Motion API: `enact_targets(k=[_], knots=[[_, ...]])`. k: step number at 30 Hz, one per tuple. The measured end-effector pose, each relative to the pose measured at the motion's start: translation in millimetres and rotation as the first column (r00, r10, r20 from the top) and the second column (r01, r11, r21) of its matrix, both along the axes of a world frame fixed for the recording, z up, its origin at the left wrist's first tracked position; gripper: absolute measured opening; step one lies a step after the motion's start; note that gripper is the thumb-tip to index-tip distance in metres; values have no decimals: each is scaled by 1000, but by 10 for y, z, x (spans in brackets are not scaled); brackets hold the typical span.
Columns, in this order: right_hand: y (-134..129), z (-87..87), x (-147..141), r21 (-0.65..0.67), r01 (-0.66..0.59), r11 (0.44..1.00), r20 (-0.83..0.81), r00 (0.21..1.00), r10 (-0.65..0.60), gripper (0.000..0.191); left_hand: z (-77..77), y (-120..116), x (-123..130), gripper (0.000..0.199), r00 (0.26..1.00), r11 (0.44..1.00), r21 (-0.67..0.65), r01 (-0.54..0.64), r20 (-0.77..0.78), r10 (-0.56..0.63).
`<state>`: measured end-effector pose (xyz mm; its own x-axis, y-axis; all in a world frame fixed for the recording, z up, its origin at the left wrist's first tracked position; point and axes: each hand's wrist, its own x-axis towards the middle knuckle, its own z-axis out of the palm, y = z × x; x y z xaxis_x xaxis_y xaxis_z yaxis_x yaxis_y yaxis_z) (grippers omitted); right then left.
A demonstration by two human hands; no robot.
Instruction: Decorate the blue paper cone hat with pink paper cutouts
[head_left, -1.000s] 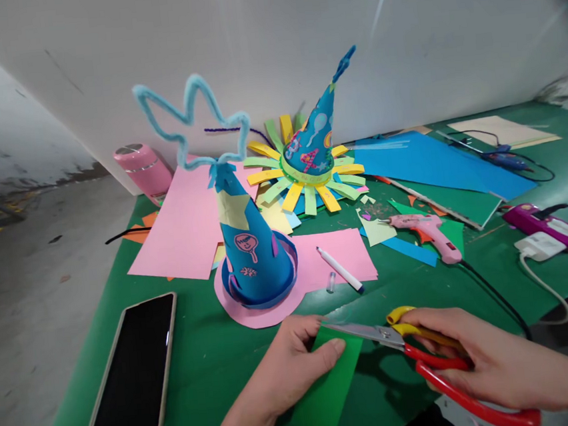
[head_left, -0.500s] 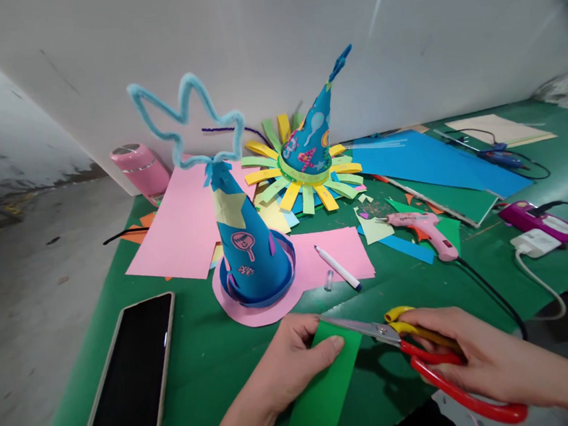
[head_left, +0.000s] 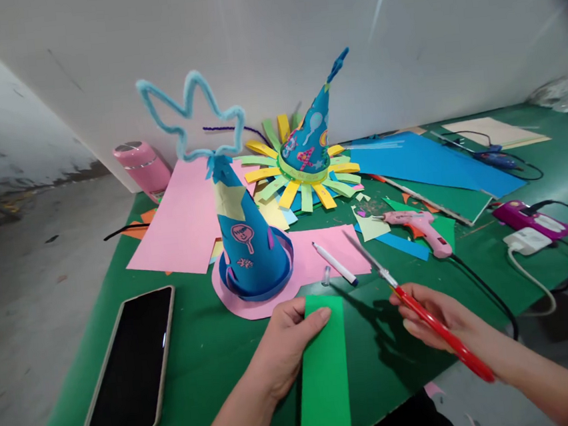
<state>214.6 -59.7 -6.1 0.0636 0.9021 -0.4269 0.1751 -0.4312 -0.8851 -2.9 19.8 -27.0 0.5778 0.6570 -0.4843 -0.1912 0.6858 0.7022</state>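
My left hand (head_left: 289,346) pinches a strip of green paper (head_left: 324,376) near its top end, thumb on the front. To the right, my right hand (head_left: 439,315) grips a pair of scissors (head_left: 421,313) by the red handle, blades pointing up and left, apart from the paper. Just beyond my left hand stands a blue paper cone hat (head_left: 247,243) on a pink brim (head_left: 253,310), topped by a light blue pipe-cleaner shape (head_left: 191,88). A white marker (head_left: 335,261) lies uncapped on pink paper (head_left: 301,258), its small clear cap (head_left: 326,276) beside it.
A phone (head_left: 129,375) lies at the left. Behind are a second cone hat (head_left: 309,137) with yellow and green loops, a pink bottle (head_left: 143,169) and blue card (head_left: 424,159). At the right, a pink glue gun (head_left: 420,226) trails its cord near a purple power strip (head_left: 530,219).
The scissors have come away from the green paper's top edge, lifted and turned upright. My left hand has turned the strip straighter and shifted slightly left.
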Motion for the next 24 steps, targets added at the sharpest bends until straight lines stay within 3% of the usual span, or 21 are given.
enact_targets(k=[4,9,13,16,20,24], knots=[[36,-59,-240,-57,137,989,-186,972,-146,38,4,-33,66,16,991,994,18,-108,79,107],[61,-131,-509,92,72,993,-306,951,-41,32,-36,-60,111,18,952,950,77,-302,74,297],[82,-201,-557,97,81,992,-296,954,-48,31,-54,-49,105,17,928,925,96,-369,101,360],[90,-236,-551,99,151,984,-276,954,-119,29,-32,-65,109,14,931,928,104,-357,120,345],[86,-267,-599,130,276,952,-205,947,-247,31,0,-146,169,16,968,968,144,-208,172,182],[77,-263,-621,167,298,940,-293,925,-242,31,57,-184,210,16,985,970,174,-170,56,162]])
